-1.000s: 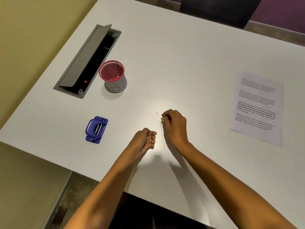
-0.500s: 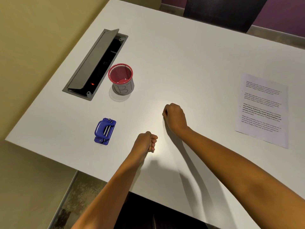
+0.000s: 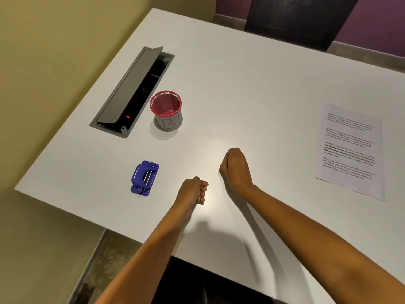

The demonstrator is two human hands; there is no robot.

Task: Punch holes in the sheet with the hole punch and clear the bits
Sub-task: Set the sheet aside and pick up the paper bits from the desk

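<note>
The blue hole punch [image 3: 144, 178] lies flat near the table's front left edge. Far to the right, the printed sheet [image 3: 350, 150] lies flat with two small holes on its left margin. A red mesh cup [image 3: 167, 115] with a paper label stands behind the punch, and a few white bits lie on its bottom. My left hand [image 3: 194, 190] hovers right of the punch, fingers curled shut, contents hidden. My right hand [image 3: 235, 165] is fisted, fingertips down on the white table [image 3: 241, 84]. Anything pinched is hidden.
An open grey cable hatch [image 3: 131, 93] is sunk into the table at the back left, beside the cup. A dark chair back [image 3: 295, 20] stands behind the far edge. The table's left and front edges are close to the punch.
A small speck lay on the table just ahead of my right hand a second ago. That hand moved onto the spot and closed, and the speck is out of sight. My left hand stayed curled.
</note>
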